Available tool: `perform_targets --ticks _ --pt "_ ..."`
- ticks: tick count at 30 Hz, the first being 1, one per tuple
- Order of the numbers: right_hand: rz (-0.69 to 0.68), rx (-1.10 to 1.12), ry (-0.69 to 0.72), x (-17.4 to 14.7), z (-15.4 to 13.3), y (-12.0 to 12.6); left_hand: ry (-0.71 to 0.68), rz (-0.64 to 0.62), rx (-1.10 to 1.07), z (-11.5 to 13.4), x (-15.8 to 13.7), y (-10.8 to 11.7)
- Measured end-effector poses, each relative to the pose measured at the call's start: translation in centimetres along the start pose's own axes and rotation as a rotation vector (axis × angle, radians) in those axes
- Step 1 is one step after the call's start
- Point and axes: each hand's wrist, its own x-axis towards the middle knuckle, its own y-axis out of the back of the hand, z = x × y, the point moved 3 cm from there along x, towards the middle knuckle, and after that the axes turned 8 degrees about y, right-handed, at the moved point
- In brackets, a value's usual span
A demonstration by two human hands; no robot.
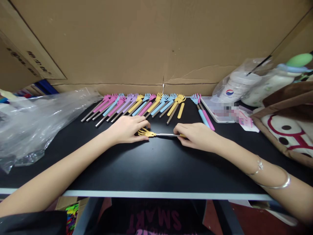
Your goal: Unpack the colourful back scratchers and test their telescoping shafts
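A yellow back scratcher (167, 134) with a claw-shaped head and a metal rod lies sideways between my hands, low over the black table. My left hand (127, 129) curls around its claw head, with thumb and fingers on either side of the prongs. At the other end, my right hand (195, 135) is closed on the yellow handle, mostly hiding it. Behind my hands lies a row of pink, blue, purple and yellow back scratchers (127, 106). A loose yellow handle (181, 110) rests at the row's right end. Farther right, blue and pink back scratchers (204, 118) lie together.
A clear plastic bag (49, 120) covers the table's left side. On the right are a phone (210, 111), a white cup (238, 86) in plastic, a bottle (271, 85) and a brown bag (281, 130). Cardboard (156, 42) walls off the back.
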Motion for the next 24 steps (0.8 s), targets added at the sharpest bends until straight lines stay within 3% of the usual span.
perform_targets --ticks 9,17,24 --pt "0.069 -0.151 -0.094 -0.8 2.7 1.9 0.126 0.039 0.094 -1.4 0.0 -0.3" --pt "0.127 -0.318 -0.492 -2.9 7.5 3.8 0.078 0.048 0.110 -0.8 0.0 -0.4" --pt "0.121 -0.198 -0.648 -3.7 8.8 3.8 0.063 0.052 0.089 -0.8 0.1 -0.6"
